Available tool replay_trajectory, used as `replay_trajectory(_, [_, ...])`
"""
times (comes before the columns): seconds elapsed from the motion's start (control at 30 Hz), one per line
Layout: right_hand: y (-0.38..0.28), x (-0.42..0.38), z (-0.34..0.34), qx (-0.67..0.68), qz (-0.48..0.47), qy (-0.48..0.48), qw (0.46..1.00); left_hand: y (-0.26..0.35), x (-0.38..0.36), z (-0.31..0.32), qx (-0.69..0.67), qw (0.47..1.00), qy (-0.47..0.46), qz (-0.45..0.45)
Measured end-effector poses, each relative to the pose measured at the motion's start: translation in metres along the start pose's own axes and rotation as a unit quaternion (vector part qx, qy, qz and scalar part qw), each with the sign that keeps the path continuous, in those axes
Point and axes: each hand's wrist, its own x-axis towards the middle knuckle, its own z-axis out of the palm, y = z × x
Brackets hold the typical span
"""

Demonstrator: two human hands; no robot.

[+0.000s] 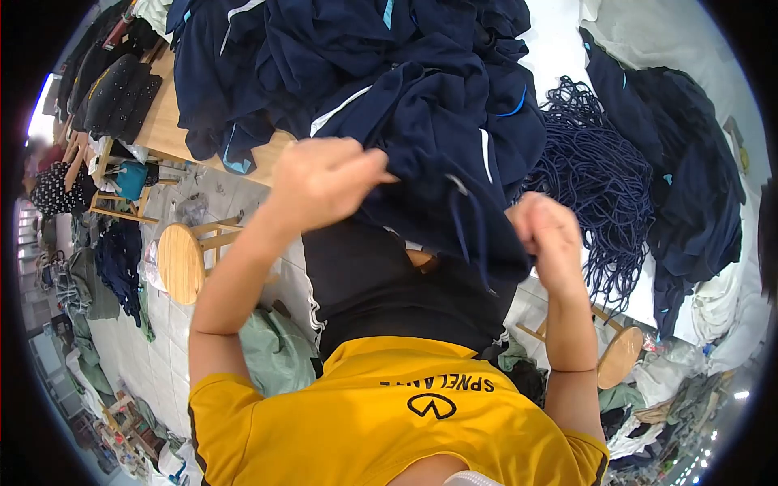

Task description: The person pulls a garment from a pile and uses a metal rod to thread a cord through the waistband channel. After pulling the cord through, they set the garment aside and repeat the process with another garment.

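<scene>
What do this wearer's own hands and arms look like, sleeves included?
The left hand and right hand show no gloves. Both forearms are bare below short yellow sleeves with dark outer edging; no watch is visible.

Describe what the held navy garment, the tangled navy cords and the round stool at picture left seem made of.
Navy garment: probably soft, matte knit fabric; it drapes in loose folds, though fibre is unclear.
Tangled navy cords: likely matte textile; they fall in limp loops.
Round stool: apparently smooth, pale wood; colour and faint grain suggest it.
</scene>
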Motion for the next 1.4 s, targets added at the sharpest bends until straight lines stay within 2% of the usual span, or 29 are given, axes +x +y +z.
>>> replay_trajectory(0.03, [0.003,-0.003,-0.001,0.101,-0.020,0.034,0.994,-0.016,-0.008,-0.003,0.004,1.000,-0.005,-0.003])
replay_trajectory(0.07, [0.001,-0.006,-0.015,0.216,-0.018,-0.032,0.976,-0.027,-0.012,-0.007,0.022,1.000,0.003,-0.010])
replay_trajectory(0.13, [-0.009,-0.004,0.009,0.042,-0.069,0.035,0.996,-0.027,-0.006,-0.013,0.036,0.998,0.029,-0.039])
replay_trajectory(0.17, [-0.010,0.001,0.019,-0.017,-0.076,0.026,0.997,-0.021,0.001,-0.013,0.026,0.999,0.039,-0.020])
replay_trajectory(0.2, [-0.013,0.009,0.028,-0.154,-0.101,0.034,0.982,-0.011,0.010,-0.010,0.015,0.999,0.052,-0.001])
replay_trajectory(0.27, [0.003,0.017,0.045,-0.051,-0.087,0.070,0.992,0.000,0.021,-0.005,0.019,0.998,0.053,0.024])
replay_trajectory(0.33, [-0.006,0.015,0.048,0.027,-0.005,0.088,0.996,0.005,0.025,-0.006,-0.001,0.998,0.060,0.035])
replay_trajectory(0.4, [-0.013,0.011,0.049,0.044,0.014,0.118,0.992,0.009,0.026,-0.011,0.002,0.998,0.054,0.041])
replay_trajectory(0.47, [-0.020,0.002,0.040,0.020,-0.029,0.179,0.983,-0.001,0.023,-0.011,0.024,0.997,0.050,0.045])
replay_trajectory(0.53, [-0.031,-0.012,0.023,0.047,-0.059,0.268,0.960,-0.046,0.005,-0.014,0.070,0.996,0.046,0.042])
replay_trajectory(0.6, [-0.020,-0.042,-0.017,-0.008,-0.066,0.172,0.983,-0.083,-0.021,-0.038,0.057,0.995,0.038,-0.075])
replay_trajectory(0.63, [-0.024,-0.043,0.000,-0.015,-0.106,0.154,0.982,-0.084,-0.013,-0.039,0.059,0.995,0.061,-0.047])
replay_trajectory(0.67, [-0.013,-0.049,-0.009,0.018,-0.065,0.011,0.998,-0.080,-0.007,-0.039,0.056,0.995,0.081,-0.020])
replay_trajectory(0.73, [-0.028,-0.026,-0.002,-0.188,-0.176,-0.062,0.964,-0.061,0.013,-0.033,0.053,0.992,0.113,0.010])
replay_trajectory(0.77, [-0.035,-0.017,0.008,-0.236,-0.204,0.026,0.950,-0.051,0.023,-0.024,0.045,0.992,0.117,0.018])
replay_trajectory(0.83, [-0.036,0.002,0.026,-0.262,-0.244,0.135,0.924,-0.024,0.043,0.002,0.023,0.983,0.133,0.128])
replay_trajectory(0.87, [-0.031,0.012,0.030,-0.245,-0.257,0.155,0.922,-0.003,0.054,0.014,-0.005,0.978,0.141,0.151])
replay_trajectory(0.93, [-0.025,0.019,0.033,-0.180,-0.239,0.203,0.932,0.033,0.063,0.030,-0.031,0.979,0.166,0.113])
replay_trajectory(1.0, [-0.019,0.015,0.007,-0.200,-0.193,0.191,0.942,0.038,0.060,0.044,-0.055,0.982,0.178,0.029])
replay_trajectory(1.07, [-0.027,0.005,0.002,-0.093,-0.104,0.288,0.947,0.037,0.042,0.059,-0.040,0.984,0.155,-0.075])
replay_trajectory(1.1, [-0.027,0.003,-0.008,-0.105,-0.121,0.285,0.945,0.035,0.029,0.059,-0.042,0.987,0.087,-0.125])
replay_trajectory(1.13, [-0.028,0.002,-0.012,-0.133,-0.120,0.294,0.939,0.033,0.017,0.064,-0.120,0.979,0.039,-0.160])
replay_trajectory(1.2, [-0.029,0.002,-0.016,-0.219,-0.099,0.296,0.925,0.048,0.005,0.066,-0.298,0.931,-0.022,-0.207])
replay_trajectory(1.23, [-0.028,0.002,-0.018,-0.234,-0.090,0.286,0.925,0.050,0.002,0.058,-0.367,0.901,-0.107,-0.206])
replay_trajectory(1.27, [-0.028,0.004,-0.020,-0.248,-0.085,0.276,0.925,0.049,0.002,0.050,-0.448,0.832,-0.221,-0.241])
replay_trajectory(1.33, [-0.029,0.008,-0.020,-0.265,-0.075,0.249,0.929,0.050,0.001,0.044,-0.510,0.777,-0.261,-0.262])
replay_trajectory(1.4, [-0.031,0.008,-0.018,-0.272,-0.059,0.218,0.935,0.047,-0.002,0.041,-0.514,0.774,-0.274,-0.249])
